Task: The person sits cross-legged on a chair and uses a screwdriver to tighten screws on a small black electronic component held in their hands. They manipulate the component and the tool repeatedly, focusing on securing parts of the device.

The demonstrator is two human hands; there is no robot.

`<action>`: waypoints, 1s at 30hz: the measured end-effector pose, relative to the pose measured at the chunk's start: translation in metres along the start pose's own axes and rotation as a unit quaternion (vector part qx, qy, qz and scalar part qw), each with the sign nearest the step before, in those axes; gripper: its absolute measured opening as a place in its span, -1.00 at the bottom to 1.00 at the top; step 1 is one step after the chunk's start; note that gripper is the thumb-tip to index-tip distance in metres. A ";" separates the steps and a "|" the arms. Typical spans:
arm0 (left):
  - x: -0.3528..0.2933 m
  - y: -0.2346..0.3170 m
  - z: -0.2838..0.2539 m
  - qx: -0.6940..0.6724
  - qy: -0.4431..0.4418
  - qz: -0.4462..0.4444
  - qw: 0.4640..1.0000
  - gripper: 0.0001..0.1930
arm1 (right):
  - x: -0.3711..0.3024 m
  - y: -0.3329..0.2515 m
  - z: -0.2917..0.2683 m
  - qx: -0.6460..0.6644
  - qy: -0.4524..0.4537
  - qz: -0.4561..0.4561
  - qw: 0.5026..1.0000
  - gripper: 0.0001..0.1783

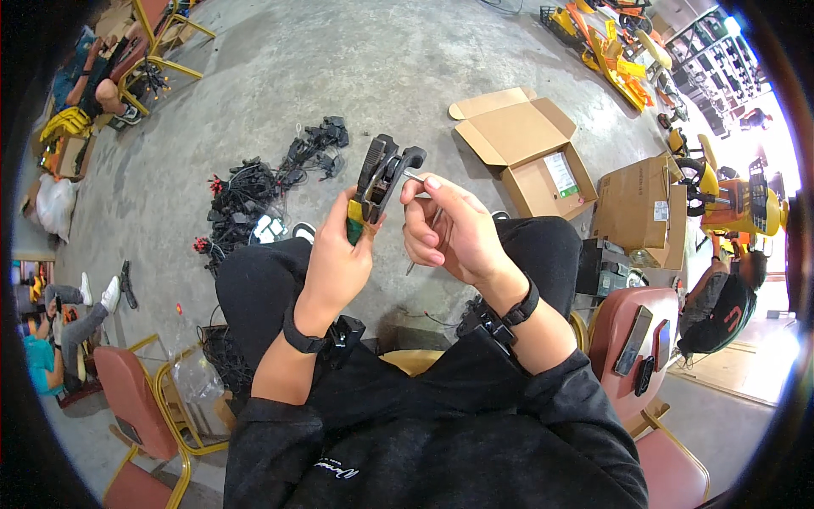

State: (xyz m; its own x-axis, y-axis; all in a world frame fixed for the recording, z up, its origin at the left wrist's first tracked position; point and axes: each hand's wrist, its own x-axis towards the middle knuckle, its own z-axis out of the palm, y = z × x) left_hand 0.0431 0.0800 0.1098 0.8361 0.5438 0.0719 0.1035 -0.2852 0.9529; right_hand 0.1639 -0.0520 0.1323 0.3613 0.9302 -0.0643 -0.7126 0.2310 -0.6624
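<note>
My left hand (335, 267) is closed around a black ridged plastic part (381, 174), held upright above my knees. A yellow-and-green piece (354, 224) shows between that hand's fingers; its kind is unclear. Close beside the part's right edge is my right hand (462, 231), fingers curled and thumb pressed toward the forefinger. It grips a thin metal rod (410, 271), whose lower end sticks out below the fingers. A short metal bit (412, 176) near the forefinger meets the black part; I cannot tell whether it belongs to the same rod.
A pile of black parts with cables (242, 204) lies on the floor ahead to the left. An open cardboard box (530, 140) and a taller carton (632, 204) stand to the right. Chairs (127, 377) flank me; one seat (612, 327) carries phones. Other people sit nearby.
</note>
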 end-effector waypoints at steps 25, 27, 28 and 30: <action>-0.001 -0.007 0.001 0.036 -0.001 0.027 0.999 -0.75 | -0.004 0.001 0.011 -0.302 0.107 -0.083 0.944 -0.71; -0.002 -0.005 0.002 -0.042 -0.025 -0.019 0.999 -0.80 | -0.004 0.002 0.006 -0.530 0.142 -0.172 0.818 -0.85; -0.001 -0.006 0.003 -0.062 -0.045 -0.045 0.996 -0.78 | -0.004 0.002 0.002 -0.592 0.149 -0.207 0.764 -0.85; 0.000 -0.008 0.001 -0.098 -0.081 -0.096 0.987 -0.74 | -0.002 0.003 -0.001 -0.644 0.156 -0.235 0.711 -0.84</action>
State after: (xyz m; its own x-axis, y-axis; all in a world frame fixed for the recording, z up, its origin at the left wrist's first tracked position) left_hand 0.0434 0.0813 0.1019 0.8882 0.4345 -0.1496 0.1767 -0.0225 0.9840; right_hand 0.1619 -0.0541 0.1299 0.6368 0.6814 0.3607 0.5999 -0.1441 -0.7870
